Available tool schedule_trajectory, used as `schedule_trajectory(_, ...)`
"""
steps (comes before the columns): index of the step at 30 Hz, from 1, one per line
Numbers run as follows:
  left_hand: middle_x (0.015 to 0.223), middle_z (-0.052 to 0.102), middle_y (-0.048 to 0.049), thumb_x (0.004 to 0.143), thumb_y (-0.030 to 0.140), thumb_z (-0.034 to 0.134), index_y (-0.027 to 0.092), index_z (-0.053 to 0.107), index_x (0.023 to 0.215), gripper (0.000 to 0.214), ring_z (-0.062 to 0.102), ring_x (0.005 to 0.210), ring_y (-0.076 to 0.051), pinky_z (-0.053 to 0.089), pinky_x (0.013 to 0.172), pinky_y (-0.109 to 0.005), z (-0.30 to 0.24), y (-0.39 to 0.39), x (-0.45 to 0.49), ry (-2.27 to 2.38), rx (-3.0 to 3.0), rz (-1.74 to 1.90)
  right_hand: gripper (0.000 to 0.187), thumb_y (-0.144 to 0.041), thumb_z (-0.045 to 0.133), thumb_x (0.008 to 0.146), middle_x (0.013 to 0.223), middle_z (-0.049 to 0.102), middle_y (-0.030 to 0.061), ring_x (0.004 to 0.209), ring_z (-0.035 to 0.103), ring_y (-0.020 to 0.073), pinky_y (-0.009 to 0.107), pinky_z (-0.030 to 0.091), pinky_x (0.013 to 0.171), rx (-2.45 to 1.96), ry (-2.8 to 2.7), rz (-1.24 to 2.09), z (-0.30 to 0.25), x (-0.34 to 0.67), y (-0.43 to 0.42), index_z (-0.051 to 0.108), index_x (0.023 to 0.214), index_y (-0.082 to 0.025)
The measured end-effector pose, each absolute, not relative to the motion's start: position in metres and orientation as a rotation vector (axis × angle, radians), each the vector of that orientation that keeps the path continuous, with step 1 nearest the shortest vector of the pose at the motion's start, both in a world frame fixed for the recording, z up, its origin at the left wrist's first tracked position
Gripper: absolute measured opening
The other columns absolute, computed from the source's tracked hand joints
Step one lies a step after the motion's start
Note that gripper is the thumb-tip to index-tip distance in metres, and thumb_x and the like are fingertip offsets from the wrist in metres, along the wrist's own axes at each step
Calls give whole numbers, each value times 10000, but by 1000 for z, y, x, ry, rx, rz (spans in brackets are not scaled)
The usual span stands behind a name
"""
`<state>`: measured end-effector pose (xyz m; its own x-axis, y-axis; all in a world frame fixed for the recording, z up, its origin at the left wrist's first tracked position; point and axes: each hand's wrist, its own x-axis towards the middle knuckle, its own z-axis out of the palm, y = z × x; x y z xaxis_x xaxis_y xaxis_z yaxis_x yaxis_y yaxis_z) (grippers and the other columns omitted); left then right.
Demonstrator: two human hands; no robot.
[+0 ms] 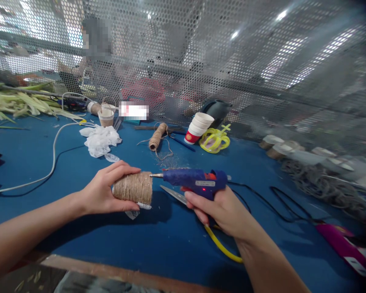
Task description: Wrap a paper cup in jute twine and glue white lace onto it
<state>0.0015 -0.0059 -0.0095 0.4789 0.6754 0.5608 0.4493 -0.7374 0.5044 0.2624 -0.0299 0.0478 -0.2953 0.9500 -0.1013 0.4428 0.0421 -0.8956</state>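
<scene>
My left hand [105, 190] grips a cup wrapped in jute twine [134, 188], held on its side just above the blue table [33, 156]. A strip of white lace hangs from the cup's rim. My right hand [222, 211] is closed round a blue hot glue gun [197, 181]. Its metal nozzle touches the wide end of the wrapped cup, and a red light shows on the gun's body. Scissors with yellow handles [175, 196] lie on the table under the gun.
A spool of jute twine [156, 137], a heap of white lace [100, 139], a stack of paper cups [198, 128] and a yellow plastic piece [215, 140] lie further back. Cables cross the table. A perforated metal screen [262, 53] stands behind, with another person beyond it.
</scene>
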Motion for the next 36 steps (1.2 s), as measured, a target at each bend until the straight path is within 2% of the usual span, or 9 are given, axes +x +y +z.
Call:
schedule_trajectory(8,955,621,-96,660,462,703,157,526,1125,583,589,848,-209,495,743,-335,-9,-6,2,975,2434,1130,216,-363,604,752,534,538,-34,346,403,46,190,335,344,-1361,-1736,1291,48,263,-31,551,760,-154)
schedule_trajectory(14,986,605,-104,649,433,722,156,510,1147,608,594,876,-212,500,770,-336,-9,-9,3,904,2453,1120,295,-379,554,797,376,448,-53,347,417,61,192,357,379,-1383,-1814,1257,44,264,-26,523,605,-157)
schedule_trajectory(24,910,630,-75,626,468,724,154,552,1071,571,603,789,-191,498,697,-309,-4,-7,6,1016,2359,1086,217,-369,596,769,470,508,-52,339,417,55,189,336,346,-1288,-1796,1344,42,265,-29,543,763,-158)
schedule_trajectory(28,910,633,-73,629,470,719,151,553,1072,571,604,784,-191,496,692,-308,-4,-7,7,1037,2315,1076,225,-374,602,767,525,554,-25,354,427,53,196,341,352,-1310,-1777,1311,42,266,-28,561,765,-152)
schedule_trajectory(33,913,626,-92,630,444,729,130,548,1089,585,602,803,-201,495,700,-312,-5,-8,5,977,2410,1092,287,-386,574,798,385,452,-55,343,412,59,205,357,380,-1338,-1795,1258,40,264,-26,548,631,-155)
schedule_trajectory(36,932,622,-97,631,430,733,131,543,1103,590,599,817,-200,494,718,-315,-6,-8,5,954,2413,1102,254,-379,581,794,415,474,-54,339,412,57,202,350,371,-1318,-1790,1278,39,264,-26,554,679,-154)
